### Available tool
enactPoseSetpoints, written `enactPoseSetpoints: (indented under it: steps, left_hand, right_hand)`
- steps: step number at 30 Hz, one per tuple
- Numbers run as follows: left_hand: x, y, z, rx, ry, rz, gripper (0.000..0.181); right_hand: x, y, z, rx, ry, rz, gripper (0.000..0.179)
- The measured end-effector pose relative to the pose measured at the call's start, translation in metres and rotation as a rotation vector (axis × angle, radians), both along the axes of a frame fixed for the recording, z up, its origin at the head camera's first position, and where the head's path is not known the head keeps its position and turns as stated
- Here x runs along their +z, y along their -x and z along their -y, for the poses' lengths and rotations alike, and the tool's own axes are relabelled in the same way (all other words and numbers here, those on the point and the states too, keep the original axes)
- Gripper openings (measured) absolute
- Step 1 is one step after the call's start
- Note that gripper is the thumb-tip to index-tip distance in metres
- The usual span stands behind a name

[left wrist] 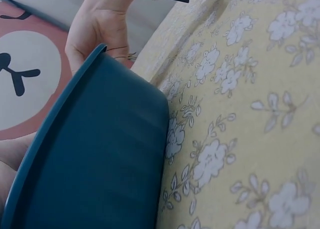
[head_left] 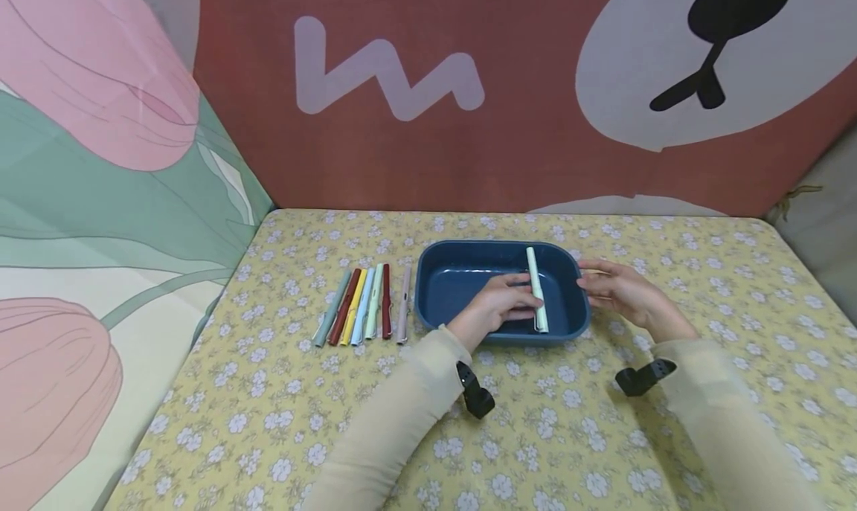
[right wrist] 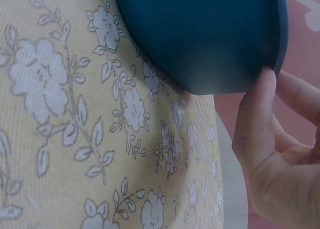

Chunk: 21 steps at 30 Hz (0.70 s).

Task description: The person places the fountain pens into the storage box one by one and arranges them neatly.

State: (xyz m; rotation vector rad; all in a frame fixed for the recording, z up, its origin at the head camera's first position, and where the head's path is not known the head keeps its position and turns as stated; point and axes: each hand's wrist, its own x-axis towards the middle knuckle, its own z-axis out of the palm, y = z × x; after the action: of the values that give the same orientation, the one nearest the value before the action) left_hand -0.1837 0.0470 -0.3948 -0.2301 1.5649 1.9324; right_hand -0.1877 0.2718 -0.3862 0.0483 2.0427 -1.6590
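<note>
A pale green pen [head_left: 533,269] with a wire clip at its near end lies crosswise over the right part of a dark blue basin [head_left: 428,325]. My left hand [head_left: 492,305] reaches over the basin's near rim and pinches this pen between thumb and fingers. At the basin's right end, my right hand [head_left: 623,295] grips the rim. In the right wrist view, a fingertip of the right hand [right wrist: 280,159] presses the outer wall at the rim, with another finger behind it. The basin's wall [left wrist: 100,149] hides most of the left hand in the left wrist view.
Left of the basin, several pens lie side by side: a grey-green one [head_left: 332,308], dark red ones, a yellow one [head_left: 353,306], a light blue one, a green one and a greyish-pink one [head_left: 404,305]. A flowered cloth [head_left: 268,422] covers the table. A printed fabric wall [head_left: 402,161] stands behind.
</note>
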Motion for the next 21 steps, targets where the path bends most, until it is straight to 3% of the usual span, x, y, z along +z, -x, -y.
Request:
enactPoseSetpoints:
  steps: [6,13,21]
  left_hand:
    - [0.0003,0.0011,-0.0056,-0.001,0.028,0.025,0.059]
    - [-0.0016,0.0041,-0.0071,-0.04,0.067,0.056,0.058]
    - [-0.0044,0.0052,-0.0108,-0.074,0.137,0.024,0.059]
  right_hand:
    - [-0.0005,0.0009,-0.0001,0.003,0.007,0.002,0.043]
    - [-0.0033,0.0019,-0.0023,0.038,-0.044,-0.022,0.067]
    - [-0.0025,0.0022,-0.0018,0.031,-0.024,-0.011,0.065]
